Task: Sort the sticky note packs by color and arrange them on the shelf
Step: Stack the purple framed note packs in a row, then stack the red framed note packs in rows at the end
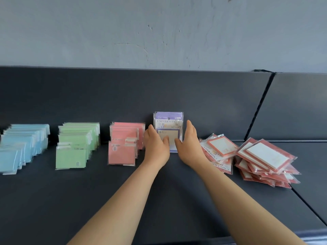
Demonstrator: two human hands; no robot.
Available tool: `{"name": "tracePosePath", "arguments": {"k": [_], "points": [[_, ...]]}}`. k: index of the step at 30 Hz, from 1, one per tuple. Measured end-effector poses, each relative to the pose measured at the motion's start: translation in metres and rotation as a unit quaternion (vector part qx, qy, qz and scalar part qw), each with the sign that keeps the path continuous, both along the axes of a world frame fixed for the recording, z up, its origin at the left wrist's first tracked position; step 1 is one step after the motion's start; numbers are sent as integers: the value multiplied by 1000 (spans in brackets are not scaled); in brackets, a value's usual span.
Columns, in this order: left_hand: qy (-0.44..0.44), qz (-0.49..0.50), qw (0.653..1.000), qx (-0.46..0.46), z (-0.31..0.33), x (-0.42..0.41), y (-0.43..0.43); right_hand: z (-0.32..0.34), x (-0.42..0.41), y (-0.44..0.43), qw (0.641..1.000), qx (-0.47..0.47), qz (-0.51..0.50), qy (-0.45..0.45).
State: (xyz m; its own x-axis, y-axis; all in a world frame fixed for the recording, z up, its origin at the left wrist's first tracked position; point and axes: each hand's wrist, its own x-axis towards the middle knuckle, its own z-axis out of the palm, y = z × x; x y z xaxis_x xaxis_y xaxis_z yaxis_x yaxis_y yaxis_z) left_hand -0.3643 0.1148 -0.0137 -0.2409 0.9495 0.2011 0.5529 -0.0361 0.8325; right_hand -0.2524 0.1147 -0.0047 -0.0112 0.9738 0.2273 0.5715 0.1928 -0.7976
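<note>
Purple sticky note packs (168,126): a small upright stack at the back of the shelf (159,200). It leans on the dark back panel (123,94), between the pink row (123,144) and the red-bordered packs (265,160).
Left hand (156,147): open. Your fingers lie straight along the left edge of the stack and the thumb touches the front face low down. It grips nothing.
Right hand (190,147): open too. The straight fingers stand against the right edge, and the thumb reaches toward the lower front corner.
Step in hand: I judge that you are squaring the purple stack and setting it in its place, with both palms as side guides.
Facing: the printed front looks at you. The purple header with the word UNIVERSITY is at the top, and the note window is below it.
Long axis: vertical, going up along the back panel. The short side runs left to right along the shelf.
Already sorted: the blue row (23,145), the green row (76,144) and the pink row stand in order from the left, each apart from the next.
Left to do: the red-bordered packs lie in two loose, tilted piles at your right, just beside the right hand. They are not yet arranged.
Next move calls for: release the sides gently, so that the stack does not tip forward. Then reach right for the red-bordered packs and turn them upright, header up, to match.
Risk: the glossy wrappers probably slide on each other, so take only a few at one time.
</note>
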Motion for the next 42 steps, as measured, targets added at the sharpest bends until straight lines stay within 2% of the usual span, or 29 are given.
{"name": "tracePosePath", "arguments": {"k": [5, 8, 11, 15, 18, 23, 26, 30, 38, 40, 42], "points": [[23, -34, 996, 80, 21, 19, -29, 7, 23, -26, 995, 54, -15, -87], [7, -93, 995, 37, 20, 39, -41, 10, 52, -40, 983, 86, -34, -158], [32, -126, 992, -1, 16, 63, -49, 9, 91, -52, 955, 103, -61, -272], [74, -131, 986, -71, 9, 95, -49, 3, 141, -63, 911, 73, -99, -394], [61, -104, 988, -100, 4, 117, -50, -4, 169, -71, 882, 41, -93, -460], [19, -56, 989, -136, 0, 142, -46, -9, 196, -64, 886, 52, -72, -455], [-62, 34, 987, -147, -3, 148, -40, -11, 209, -56, 889, 60, -61, -450], [-104, 115, 975, -159, -2, 146, -33, -12, 228, -44, 878, 65, -60, -470], [-70, 104, 975, -181, 0, 139, -25, -9, 255, -30, 881, 37, -50, -469], [-85, 107, 975, -175, -1, 137, -25, -3, 250, -32, 888, 35, -41, -456], [-104, 110, 974, -166, -3, 135, -28, 6, 239, -34, 906, 76, -6, -415]]}}
